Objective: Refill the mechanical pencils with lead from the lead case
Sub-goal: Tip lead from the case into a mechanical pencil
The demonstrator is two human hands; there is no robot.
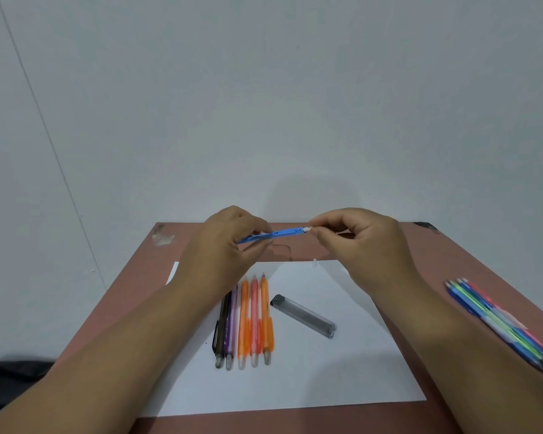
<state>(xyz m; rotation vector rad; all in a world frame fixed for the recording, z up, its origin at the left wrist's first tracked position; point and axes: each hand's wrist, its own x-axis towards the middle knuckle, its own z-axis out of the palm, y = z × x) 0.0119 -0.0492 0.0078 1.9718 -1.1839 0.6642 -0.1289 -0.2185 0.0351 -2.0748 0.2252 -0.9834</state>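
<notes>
A blue mechanical pencil (279, 234) is held level above the far part of the table. My left hand (229, 245) grips its tip end. My right hand (361, 242) pinches the small white eraser (308, 228) at its other end. On the white paper (342, 380) lies a clear grey lead case (303, 315), slanted. Left of the case, several pencils lie side by side: three orange (255, 321), one purple (231, 327) and one dark brown (221, 327).
A second bunch of blue, green and pink pencils (499, 321) lies on the brown table (452, 261) at the right edge. A small white piece (315, 262) sits at the paper's far edge. A grey wall rises behind the table.
</notes>
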